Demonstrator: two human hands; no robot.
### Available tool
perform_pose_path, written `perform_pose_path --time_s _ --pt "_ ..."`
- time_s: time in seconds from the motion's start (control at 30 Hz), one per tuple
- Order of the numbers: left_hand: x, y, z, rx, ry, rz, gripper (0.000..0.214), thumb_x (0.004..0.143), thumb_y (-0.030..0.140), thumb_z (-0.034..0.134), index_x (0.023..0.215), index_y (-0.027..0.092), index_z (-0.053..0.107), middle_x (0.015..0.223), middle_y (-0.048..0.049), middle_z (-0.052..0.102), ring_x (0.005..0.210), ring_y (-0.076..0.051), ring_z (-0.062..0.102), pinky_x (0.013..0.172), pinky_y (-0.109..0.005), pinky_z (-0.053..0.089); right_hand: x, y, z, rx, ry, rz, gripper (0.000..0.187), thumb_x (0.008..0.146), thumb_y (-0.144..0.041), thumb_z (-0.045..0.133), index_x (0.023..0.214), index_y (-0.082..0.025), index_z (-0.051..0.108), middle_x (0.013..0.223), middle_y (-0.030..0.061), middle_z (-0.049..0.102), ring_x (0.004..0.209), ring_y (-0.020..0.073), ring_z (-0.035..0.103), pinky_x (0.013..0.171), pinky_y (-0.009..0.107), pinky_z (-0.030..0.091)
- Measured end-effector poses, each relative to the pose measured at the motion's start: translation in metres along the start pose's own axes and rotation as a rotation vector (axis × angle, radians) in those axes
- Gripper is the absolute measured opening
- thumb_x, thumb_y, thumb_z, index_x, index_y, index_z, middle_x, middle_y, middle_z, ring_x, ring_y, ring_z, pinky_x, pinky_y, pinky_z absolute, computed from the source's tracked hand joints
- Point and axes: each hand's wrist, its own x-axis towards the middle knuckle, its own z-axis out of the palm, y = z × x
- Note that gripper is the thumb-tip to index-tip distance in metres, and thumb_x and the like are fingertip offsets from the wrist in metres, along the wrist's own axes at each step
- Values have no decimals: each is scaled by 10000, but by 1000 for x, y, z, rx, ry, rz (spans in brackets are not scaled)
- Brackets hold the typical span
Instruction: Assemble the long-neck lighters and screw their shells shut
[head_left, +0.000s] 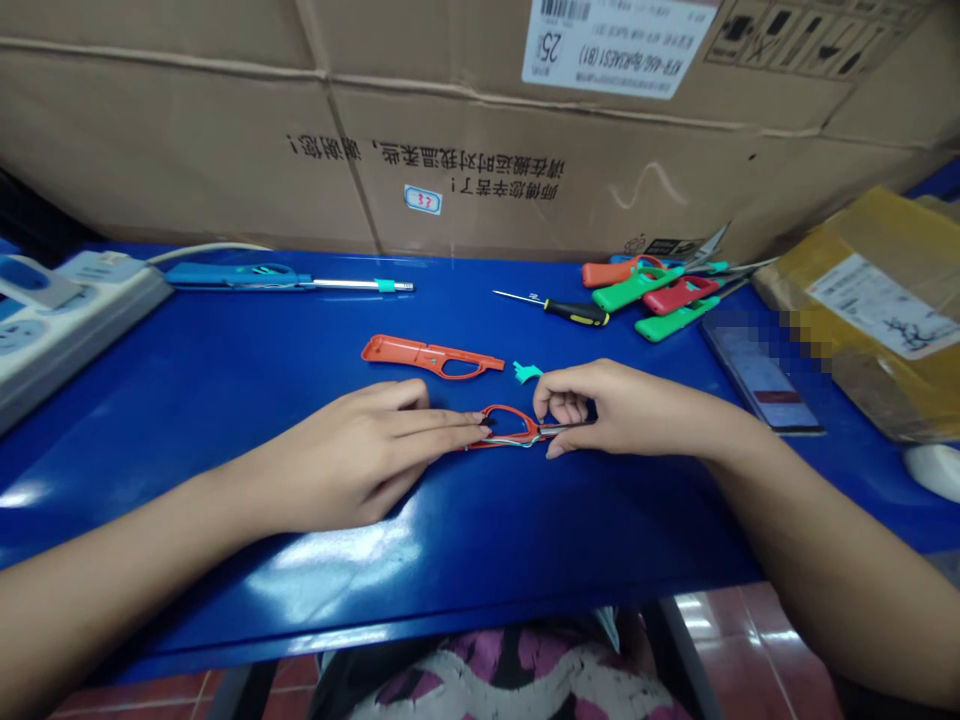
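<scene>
An opened orange lighter (535,430) of the long-nosed kind lies on the blue table, with a thin pale wire running along its handle ring. My left hand (367,455) covers the lighter's handle end, fingers stretched together and pressing on it near a small black part. Thumb and curled fingers of my right hand (611,405) pinch the metal tube (553,430) at the other end. Just beyond my hands lie the loose orange shell half (401,351) and a small green trigger piece (526,372). What sits under my left palm is hidden.
A large cardboard box (210,160) walls off the back. A blue lighter (240,277) and power strip (75,310) are left. Toward the right lie a screwdriver (577,312), several coloured lighters (667,320), a phone (765,380) and a yellow-taped parcel (840,340).
</scene>
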Motion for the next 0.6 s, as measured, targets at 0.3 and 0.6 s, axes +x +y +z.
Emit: perform_pose_path --time_s 0.3,0.6 --pt "-1 -1 0 4 -26 -5 508 986 131 443 1485 218 470 1444 -33 602 967 -225 583 855 -371 517 -11 -3 -12 -77 -62 -80 226 982 -285 519 1104 -184 680 980 39 690 834 153 598 723 278 435" --pt "1 0 -1 -7 0 6 510 980 125 452 1481 216 473 1418 -55 623 928 -216 592 829 -357 513 -15 -7 -10 -203 -89 -56 142 948 -208 528 1043 -205 635 945 20 665 792 149 569 693 268 412"
